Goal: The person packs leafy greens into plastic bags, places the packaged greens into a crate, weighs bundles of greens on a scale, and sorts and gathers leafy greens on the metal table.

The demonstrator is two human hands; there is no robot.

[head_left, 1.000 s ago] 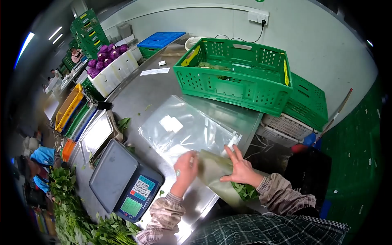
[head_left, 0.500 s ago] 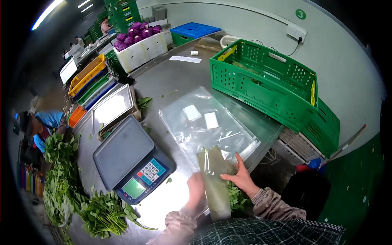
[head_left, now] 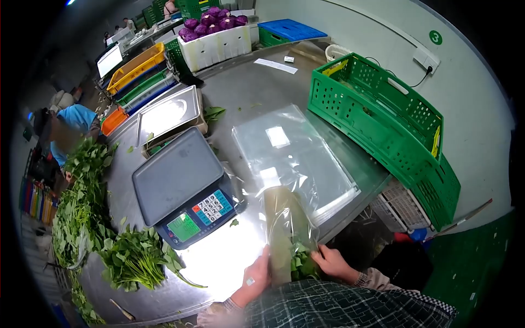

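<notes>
A clear plastic bag (head_left: pixel 283 218) with green leaves (head_left: pixel 302 263) in its lower part lies close to my body, over the table's front edge. At the bag's left edge is my left hand (head_left: pixel 256 276), its fingers curled and partly hidden. My right hand (head_left: pixel 334 263) pinches the bag's right edge beside the leaves. Just beyond, a stack of flat clear bags (head_left: pixel 295 158) rests on the metal table, with white labels showing. Left of it stands a digital scale (head_left: pixel 180 175) with a bare grey pan.
Leafy greens (head_left: pixel 134 259) are heaped along the left. A green crate (head_left: pixel 377 109) stands at the right. Purple cabbages (head_left: pixel 210 24) fill a white box (head_left: pixel 216 50) behind. A person in blue (head_left: pixel 76 117) is at the far left, beside the greens.
Both hands have come nearer my body, and the leaf-filled bag now lies lengthwise between them. My right hand has gone from spread fingers to a pinch. The view has turned right.
</notes>
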